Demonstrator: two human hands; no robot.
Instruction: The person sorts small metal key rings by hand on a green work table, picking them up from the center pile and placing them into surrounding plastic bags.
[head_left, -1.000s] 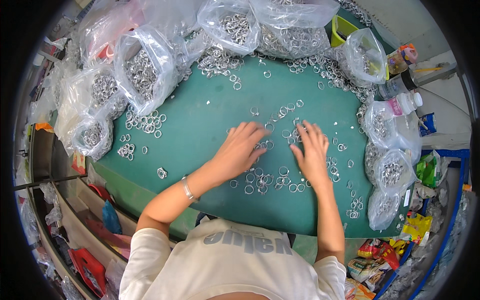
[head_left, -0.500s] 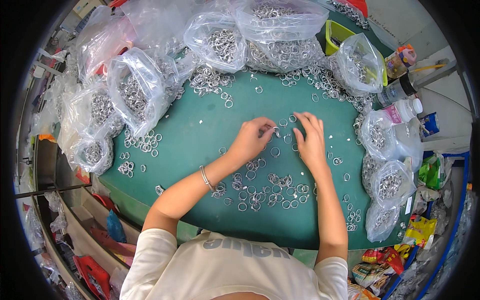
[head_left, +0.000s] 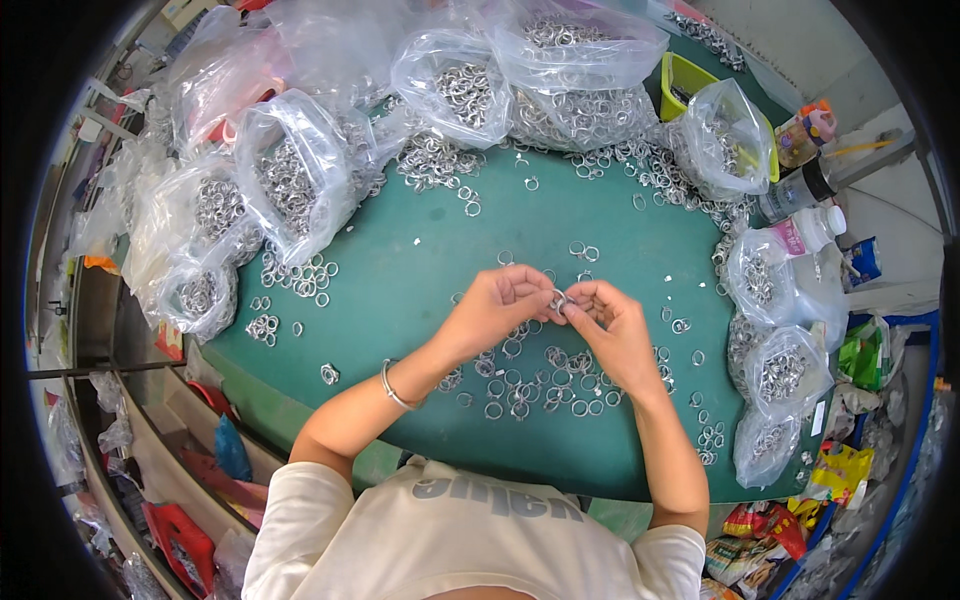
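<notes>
My left hand (head_left: 498,308) and my right hand (head_left: 614,334) meet over the middle of the green tabletop (head_left: 410,275). Between their fingertips is a silver-coloured metal ring (head_left: 560,301), pinched from both sides; the fingers partly cover it. Just below my hands lies a loose spread of similar rings (head_left: 568,380), partly hidden under the left hand and beside the right. A few more rings (head_left: 583,250) rest on the table just beyond my fingers.
Clear plastic bags full of rings (head_left: 290,185) line the table's left and far sides. More ring bags (head_left: 780,370) stand along the right edge, near a white-capped bottle (head_left: 808,232). A yellow-green basket (head_left: 682,78) sits at the far right. Drawers (head_left: 170,430) lie at the left.
My hands, which were apart, have come together nearer my body. My right hand has moved from over the loose rings to grip the ring together with my left. The view has shifted slightly.
</notes>
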